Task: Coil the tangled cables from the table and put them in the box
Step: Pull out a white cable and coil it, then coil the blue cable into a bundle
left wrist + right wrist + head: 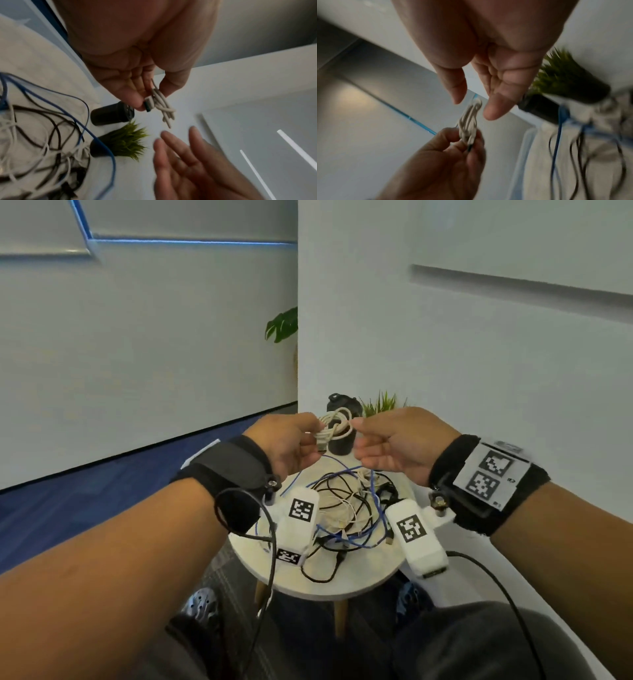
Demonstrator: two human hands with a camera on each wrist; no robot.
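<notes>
The round white table point(359, 577) sits low between the person's knees, tight against a white wall. Spread across its top is the tangle of cables point(346, 508) — black, white and blue strands looped over one another, one black loop trailing toward the near edge. At the back of the table stand a black cylindrical container point(340, 422) and, just beside it on the right, a small potted grass plant point(382, 402).

Above the pile, both hands are raised. The left hand point(286, 445) pinches a small coiled white cable point(334, 426) between thumb and fingers — the left wrist view shows the thumb pressed to the bundle, with a USB plug point(148, 104) lying against the fingertips. The coil hangs in the air in front of the black container, clear of the heap below.

The right hand point(399, 445) is right at the coil's far side. In both wrist views its fingers point(173, 142) are straight and spread, thumb and forefinger parted around the tip of the bundle, gripping nothing. The right wrist picture is blurred, so actual contact with the coil can't be told.
</notes>
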